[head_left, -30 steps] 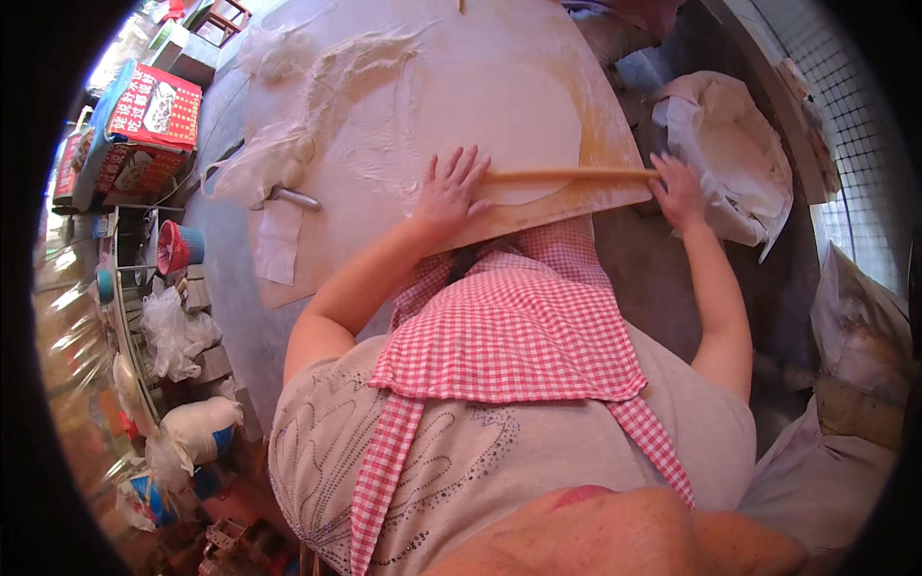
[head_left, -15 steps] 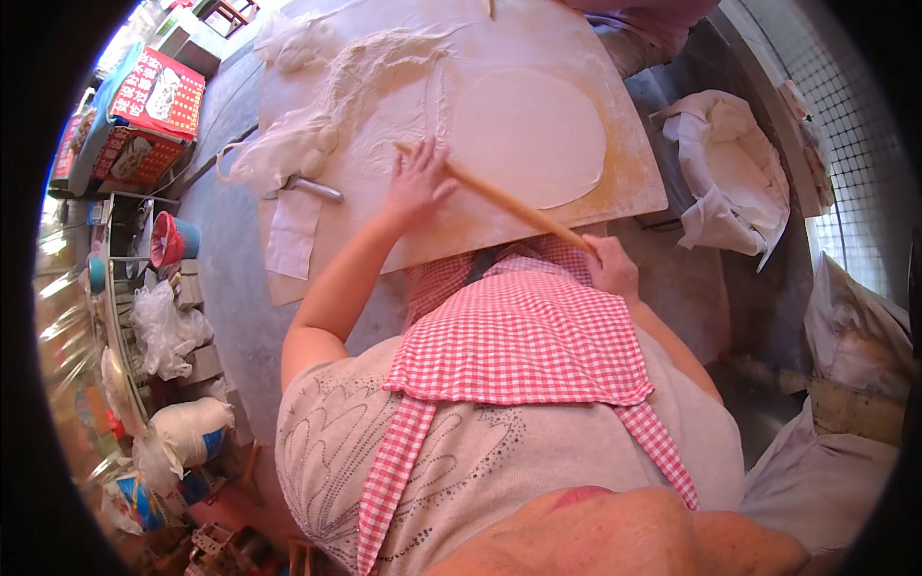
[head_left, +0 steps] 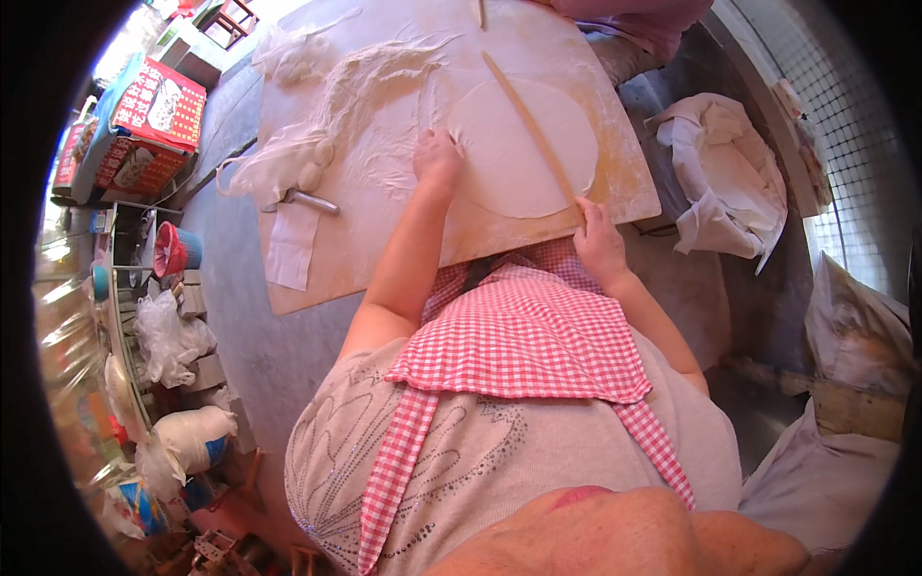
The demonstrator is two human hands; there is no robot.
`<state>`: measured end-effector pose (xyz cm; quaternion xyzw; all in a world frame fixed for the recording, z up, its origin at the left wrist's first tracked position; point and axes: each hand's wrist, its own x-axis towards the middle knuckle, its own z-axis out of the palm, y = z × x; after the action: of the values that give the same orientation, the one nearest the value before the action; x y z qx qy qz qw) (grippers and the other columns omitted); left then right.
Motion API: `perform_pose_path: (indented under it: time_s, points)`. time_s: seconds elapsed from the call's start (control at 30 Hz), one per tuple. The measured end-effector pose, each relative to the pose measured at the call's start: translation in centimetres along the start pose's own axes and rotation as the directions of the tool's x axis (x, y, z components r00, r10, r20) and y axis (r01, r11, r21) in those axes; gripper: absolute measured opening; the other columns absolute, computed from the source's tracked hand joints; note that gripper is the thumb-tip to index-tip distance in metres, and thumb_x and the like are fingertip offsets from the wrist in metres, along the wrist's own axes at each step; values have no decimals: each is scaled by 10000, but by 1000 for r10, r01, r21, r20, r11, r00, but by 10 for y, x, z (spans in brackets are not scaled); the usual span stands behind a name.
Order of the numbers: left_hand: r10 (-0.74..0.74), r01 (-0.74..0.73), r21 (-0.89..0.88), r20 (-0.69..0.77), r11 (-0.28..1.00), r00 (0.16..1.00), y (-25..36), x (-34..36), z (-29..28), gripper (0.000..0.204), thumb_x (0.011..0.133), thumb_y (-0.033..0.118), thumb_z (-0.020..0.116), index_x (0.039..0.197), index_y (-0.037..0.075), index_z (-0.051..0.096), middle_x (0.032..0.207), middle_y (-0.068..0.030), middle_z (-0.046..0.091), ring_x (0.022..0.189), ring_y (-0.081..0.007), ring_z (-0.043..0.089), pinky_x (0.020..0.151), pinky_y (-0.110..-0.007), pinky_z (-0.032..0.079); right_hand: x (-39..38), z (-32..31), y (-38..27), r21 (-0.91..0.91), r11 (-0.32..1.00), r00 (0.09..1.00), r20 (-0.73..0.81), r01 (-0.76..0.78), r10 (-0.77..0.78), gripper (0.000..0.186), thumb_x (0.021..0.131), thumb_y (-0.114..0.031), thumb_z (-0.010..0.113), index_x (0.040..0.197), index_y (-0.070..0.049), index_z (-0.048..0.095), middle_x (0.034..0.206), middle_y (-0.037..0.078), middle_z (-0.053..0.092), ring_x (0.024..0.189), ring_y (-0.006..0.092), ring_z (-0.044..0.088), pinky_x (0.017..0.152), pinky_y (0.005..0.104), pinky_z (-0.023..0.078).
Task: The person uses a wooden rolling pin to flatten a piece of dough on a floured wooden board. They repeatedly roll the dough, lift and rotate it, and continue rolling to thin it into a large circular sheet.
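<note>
Near edge of pale board, toward near-right corner: your right hand grasps near end of wooden rolling pin, fingers wrapped round it. Pin slants over thin, round dough sheet, far tip past dough's rim. Your left hand, at dough's left rim, fingers curled; cannot tell whether they pinch it. Loose flour toward far-left corner.

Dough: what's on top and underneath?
The rolling pin, in the right hand, crosses over the dough; the left hand is at its left edge. Board shows around it; what lies directly beneath is covered.
</note>
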<state>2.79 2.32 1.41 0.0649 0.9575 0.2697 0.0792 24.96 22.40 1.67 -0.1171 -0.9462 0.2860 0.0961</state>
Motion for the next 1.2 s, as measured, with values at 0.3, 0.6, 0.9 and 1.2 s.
perform_pose_path:
  time_s: [0.3,0.6,0.9,1.2]
  points:
    - [291,173,-920,283,351,914,75,-21,-25,366,965,254,511,1262,41,481,1251,-98,561,1172,-199,521,977,-342,424,4,3,-27,735,270,783,590,-622,196,176,932,-189,510,1045,-59,474,717,10,476,553,85,436,474,220,361]
    - [253,-271,-535,-108,800,961,9,36,-7,298,921,283,564,1079,37,623,1051,-90,657,949,-213,622,820,-331,478,30,-109,8,812,138,811,580,-567,-80,303,1002,-341,417,1024,-58,522,552,-49,362,401,30,293,355,176,261]
    - [212,-196,106,-179,975,961,76,205,-15,438,884,369,569,1209,77,542,1230,-120,547,1155,-288,531,925,-395,456,69,-145,14,829,59,818,558,-556,-139,402,990,-404,402,1057,-26,524,535,-25,393,360,56,320,347,189,294]
    - [-39,36,194,12,980,999,109,298,12,438,901,385,514,1187,57,562,1125,-155,606,1112,-284,579,897,-394,480,97,-143,31,814,90,813,579,-573,-60,396,983,-402,421,1073,-25,503,523,-38,394,349,57,356,353,195,309]
